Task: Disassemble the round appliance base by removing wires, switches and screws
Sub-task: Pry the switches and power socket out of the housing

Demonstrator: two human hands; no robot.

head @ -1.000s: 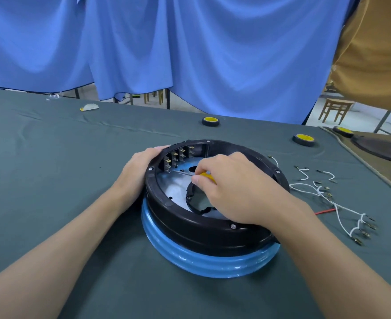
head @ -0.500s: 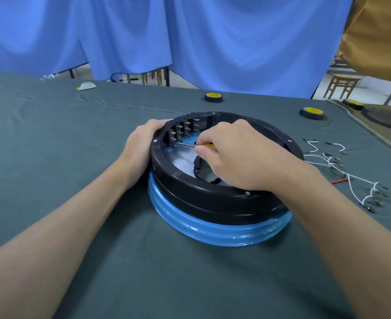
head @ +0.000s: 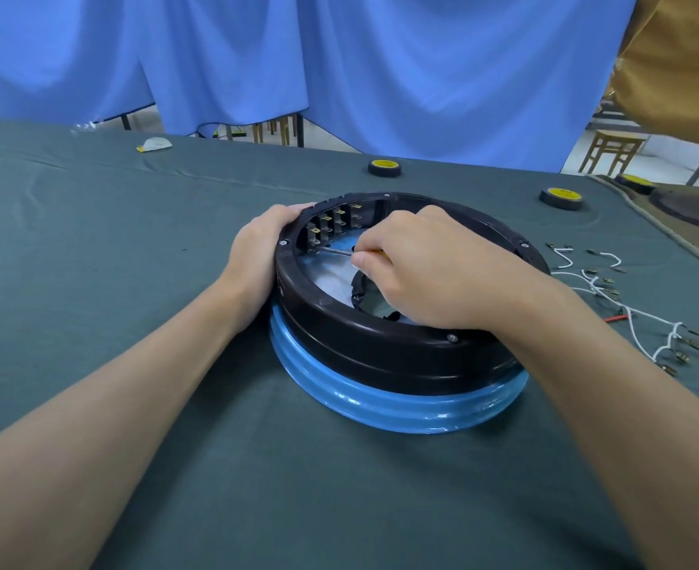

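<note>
Two hands on the round base [head: 380, 364], mid-bench: left hand [head: 257, 248] wraps fingers over its left rim, right hand [head: 430, 269] pinches a screwdriver [head: 335, 251] with the shaft aimed at the switch terminals [head: 331, 226] inside; loose wires [head: 610, 298] lie near the right edge

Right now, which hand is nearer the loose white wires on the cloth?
Right. The right hand works inside the base, on the side toward the wires; the left hand grips the opposite rim.
</note>
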